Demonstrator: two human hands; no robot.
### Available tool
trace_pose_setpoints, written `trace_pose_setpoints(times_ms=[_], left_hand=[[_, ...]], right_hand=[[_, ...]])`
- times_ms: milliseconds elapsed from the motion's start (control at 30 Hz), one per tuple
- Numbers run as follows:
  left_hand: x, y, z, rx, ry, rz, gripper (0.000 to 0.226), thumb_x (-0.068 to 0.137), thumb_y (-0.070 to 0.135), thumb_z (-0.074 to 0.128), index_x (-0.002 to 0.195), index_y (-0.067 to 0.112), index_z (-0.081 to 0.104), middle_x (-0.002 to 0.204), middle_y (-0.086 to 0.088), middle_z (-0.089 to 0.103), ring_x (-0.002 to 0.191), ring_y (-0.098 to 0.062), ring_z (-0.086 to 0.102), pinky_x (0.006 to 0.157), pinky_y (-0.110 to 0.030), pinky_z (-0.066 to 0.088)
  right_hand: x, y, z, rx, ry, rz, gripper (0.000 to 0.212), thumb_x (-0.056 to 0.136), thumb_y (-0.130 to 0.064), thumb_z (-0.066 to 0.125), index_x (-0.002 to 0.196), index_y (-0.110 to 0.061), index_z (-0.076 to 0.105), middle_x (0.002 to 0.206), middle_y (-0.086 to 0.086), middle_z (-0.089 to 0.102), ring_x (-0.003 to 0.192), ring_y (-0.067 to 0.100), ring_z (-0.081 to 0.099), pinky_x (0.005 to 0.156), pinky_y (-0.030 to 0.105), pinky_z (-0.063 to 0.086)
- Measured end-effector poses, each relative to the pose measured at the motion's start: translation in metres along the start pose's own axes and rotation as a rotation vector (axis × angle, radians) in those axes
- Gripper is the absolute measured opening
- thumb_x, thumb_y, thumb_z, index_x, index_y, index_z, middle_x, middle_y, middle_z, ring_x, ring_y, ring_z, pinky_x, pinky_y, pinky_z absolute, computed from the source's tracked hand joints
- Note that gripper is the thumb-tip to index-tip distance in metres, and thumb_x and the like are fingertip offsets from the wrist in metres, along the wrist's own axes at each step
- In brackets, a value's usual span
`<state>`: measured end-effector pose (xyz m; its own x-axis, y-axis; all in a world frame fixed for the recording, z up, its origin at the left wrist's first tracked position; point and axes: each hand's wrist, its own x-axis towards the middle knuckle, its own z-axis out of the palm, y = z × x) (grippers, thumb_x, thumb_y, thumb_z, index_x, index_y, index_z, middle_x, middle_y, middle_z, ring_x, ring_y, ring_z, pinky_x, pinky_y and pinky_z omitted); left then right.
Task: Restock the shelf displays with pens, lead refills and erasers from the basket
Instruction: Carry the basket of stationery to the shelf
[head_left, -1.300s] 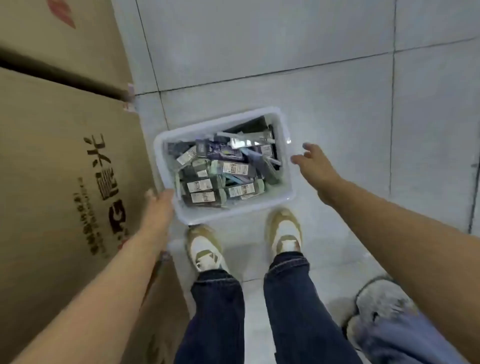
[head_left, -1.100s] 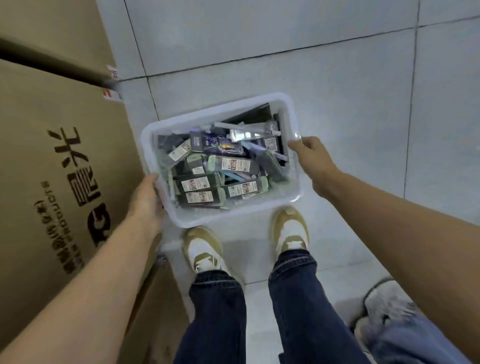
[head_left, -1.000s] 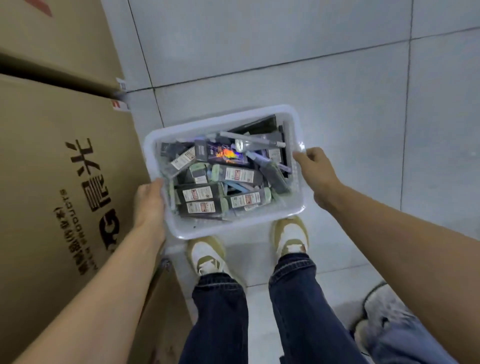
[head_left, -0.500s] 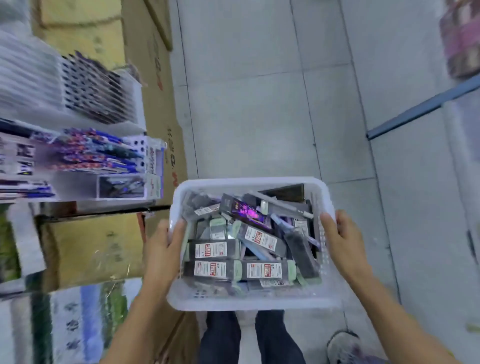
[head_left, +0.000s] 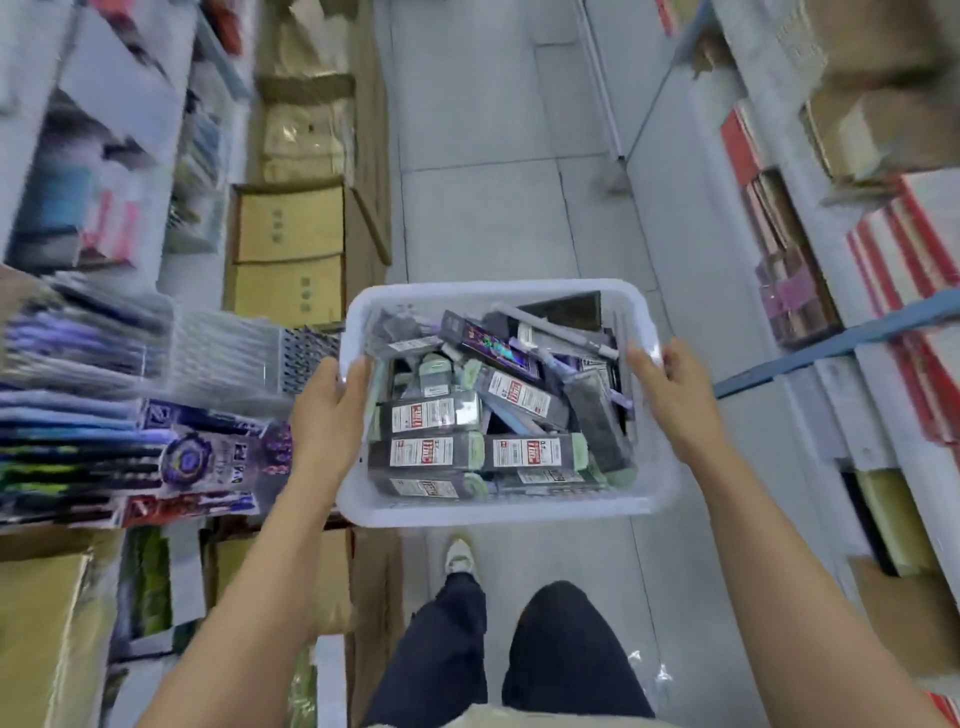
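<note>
Gripped the white plastic basket (head_left: 509, 512) by its two short sides, clear of the tiled floor (head_left: 483, 218) and above one pale shoe (head_left: 460, 558). Clamped the left hand (head_left: 327, 410) on the left rim, thumb hooked over the edge into the basket, the other fingers out of sight below the wall. Closed the right hand (head_left: 670, 400) on the right rim, fingers (head_left: 652, 358) curled over the top edge. Stretched both bare forearms forward, angled in toward the basket. Carried dark packs (head_left: 423, 451) with red-and-white labels heaped inside, a few pens (head_left: 550, 325) lying across the far end. Stood in an aisle, just beside the blurred pen display (head_left: 130, 415) on the left, cardboard boxes (head_left: 288, 223) further along, a second shelf (head_left: 831, 249) on the right.
</note>
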<state>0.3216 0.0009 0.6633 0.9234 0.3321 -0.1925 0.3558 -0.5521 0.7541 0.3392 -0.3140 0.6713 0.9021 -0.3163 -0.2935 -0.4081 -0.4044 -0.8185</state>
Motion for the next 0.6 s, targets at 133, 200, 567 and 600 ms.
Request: trace_pose_setpoints(times_ms=[133,200,567,600], left_hand=[[0.055,0.035,-0.014,-0.014,-0.025,-0.028,0.039,0.102,0.035,0.044,0.068,0.018,0.033,0.062,0.004,0.034,0.057,-0.015,0.033,0.051,-0.035,0.023],[0.084,0.051,-0.015,-0.021,-0.040,-0.043,0.038,0.101,0.039,0.043,0.070,0.017,0.036,0.064,0.003,0.038,0.058,-0.014,0.035,0.052,-0.034,0.025],[0.288,0.159,0.012,-0.127,0.034,-0.120,0.037,0.098,0.049,0.043,0.072,0.024,0.046,0.068,0.004,0.047,0.061,-0.014,0.044,0.057,-0.033,0.034],[0.310,0.167,0.014,-0.136,0.030,-0.119,0.038,0.098,0.051,0.043,0.073,0.022,0.046,0.069,0.002,0.048,0.063,-0.015,0.044,0.059,-0.034,0.034]], right_hand=[[0.036,-0.046,0.002,-0.031,-0.016,0.001,0.023,0.095,-0.032,0.057,0.089,-0.010,0.052,0.074,0.002,0.048,0.065,0.015,0.044,0.057,0.029,0.036],[0.065,-0.066,0.002,-0.044,-0.029,-0.004,0.023,0.096,-0.032,0.055,0.092,-0.009,0.054,0.076,0.001,0.049,0.067,0.015,0.045,0.055,0.028,0.035],[0.296,-0.193,0.010,-0.086,-0.099,-0.077,0.033,0.095,-0.035,0.053,0.092,-0.003,0.058,0.076,0.005,0.050,0.064,0.016,0.043,0.056,0.030,0.035],[0.318,-0.206,0.013,-0.086,-0.094,-0.076,0.035,0.094,-0.037,0.053,0.095,-0.001,0.058,0.078,0.006,0.050,0.065,0.016,0.043,0.057,0.030,0.036]])
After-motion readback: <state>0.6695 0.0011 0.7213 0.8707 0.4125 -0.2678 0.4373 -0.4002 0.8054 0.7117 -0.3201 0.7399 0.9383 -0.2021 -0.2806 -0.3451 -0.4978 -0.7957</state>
